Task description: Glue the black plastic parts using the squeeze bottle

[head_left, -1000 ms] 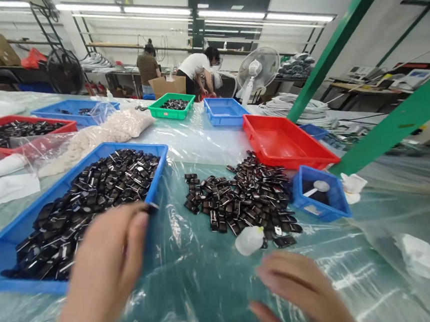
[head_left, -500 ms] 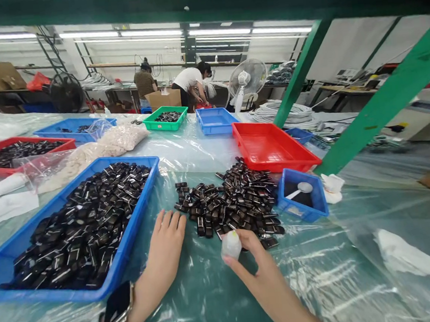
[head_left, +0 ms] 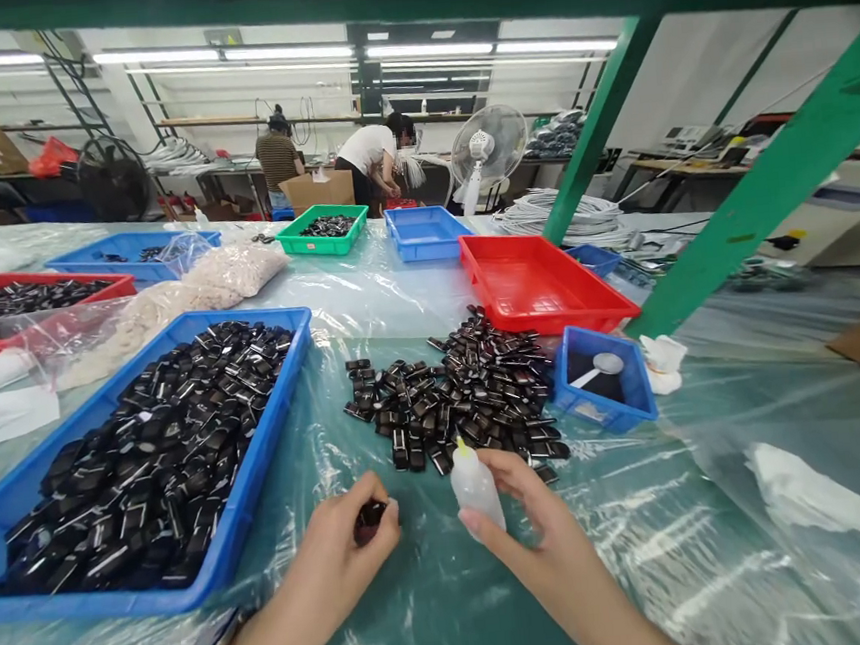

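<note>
Curled fingers of my left hand [head_left: 340, 541] hold a small black plastic piece [head_left: 370, 514], mostly hidden in the grip, just above the plastic-covered table. My right hand [head_left: 542, 523] is closed around a white squeeze bottle [head_left: 477, 489] with a yellow tip, which stands nearly upright with its tip up. Beyond both hands spreads a loose pile of glossy black pieces [head_left: 473, 384]. Many more of the same sort fill the long blue tray [head_left: 277, 416] to the left of my left hand.
Right of the pile sits a small blue bin [head_left: 636, 395] with a white spoon [head_left: 605, 363] and dark contents. Behind it are a red tray [head_left: 539, 283] and a slanted green post [head_left: 756, 184]. A clear bag of beige bits [head_left: 230, 270] lies at the left. Two people work at the back.
My left hand has gone from stretched-out fingers beside the pile to a grip on a black piece, nearer to me. The bottle has swung more upright in my right hand.
</note>
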Motion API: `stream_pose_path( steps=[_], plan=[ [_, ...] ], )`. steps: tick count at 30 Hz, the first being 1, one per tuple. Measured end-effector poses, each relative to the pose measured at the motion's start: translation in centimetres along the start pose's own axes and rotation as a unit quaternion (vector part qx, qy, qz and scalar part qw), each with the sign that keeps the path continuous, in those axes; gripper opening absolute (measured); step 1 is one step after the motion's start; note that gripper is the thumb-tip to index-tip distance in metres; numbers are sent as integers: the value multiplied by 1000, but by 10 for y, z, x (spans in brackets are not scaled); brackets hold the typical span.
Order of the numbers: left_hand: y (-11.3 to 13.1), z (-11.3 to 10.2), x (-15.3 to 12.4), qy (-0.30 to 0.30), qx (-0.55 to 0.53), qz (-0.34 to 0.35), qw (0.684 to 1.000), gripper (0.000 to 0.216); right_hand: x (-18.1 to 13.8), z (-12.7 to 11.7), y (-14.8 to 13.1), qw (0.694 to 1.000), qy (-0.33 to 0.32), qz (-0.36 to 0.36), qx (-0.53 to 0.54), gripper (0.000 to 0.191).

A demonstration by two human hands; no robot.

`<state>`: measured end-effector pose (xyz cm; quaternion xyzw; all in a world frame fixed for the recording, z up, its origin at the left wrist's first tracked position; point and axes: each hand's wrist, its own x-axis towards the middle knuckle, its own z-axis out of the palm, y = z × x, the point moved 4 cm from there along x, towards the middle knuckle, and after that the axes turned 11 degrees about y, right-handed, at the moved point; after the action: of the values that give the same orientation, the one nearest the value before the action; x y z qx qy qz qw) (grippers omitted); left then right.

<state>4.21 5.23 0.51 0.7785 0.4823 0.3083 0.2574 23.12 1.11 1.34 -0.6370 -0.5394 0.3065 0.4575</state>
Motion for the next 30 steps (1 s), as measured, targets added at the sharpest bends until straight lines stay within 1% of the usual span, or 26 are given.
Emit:
stream_pose_path(
  steps=[3,5,7,10,14,17,21,25,30],
  plan=[
    [-2,-1,-3,-22,-26,-17,999,20,-1,0,2,999,-21,26,40,37],
    [1,-6,-6,-33,-38,-24,998,17,-1,-1,4,997,-27,41,68,38],
    [5,-13,-10,-36,-60,-29,997,17,-1,-4,5,996,-25,41,69,39],
    [7,-20,-15,-17,-114,-16,993,23,-3,-8,6,996,-20,46,68,36],
    [-1,-22,-19,19,-148,13,989,22,-6,-12,6,991,18,72,113,31],
    [-7,-23,-19,43,-149,13,988,20,-6,-13,8,991,18,80,103,36],
    [-6,-24,-21,45,-160,16,986,20,-2,-17,10,995,21,82,61,42],
    [-3,-25,-24,48,-172,24,984,19,-2,-16,10,995,-4,91,45,39],
    [0,-27,-25,18,-174,30,984,20,-6,-12,11,991,-18,115,58,30]
  ],
)
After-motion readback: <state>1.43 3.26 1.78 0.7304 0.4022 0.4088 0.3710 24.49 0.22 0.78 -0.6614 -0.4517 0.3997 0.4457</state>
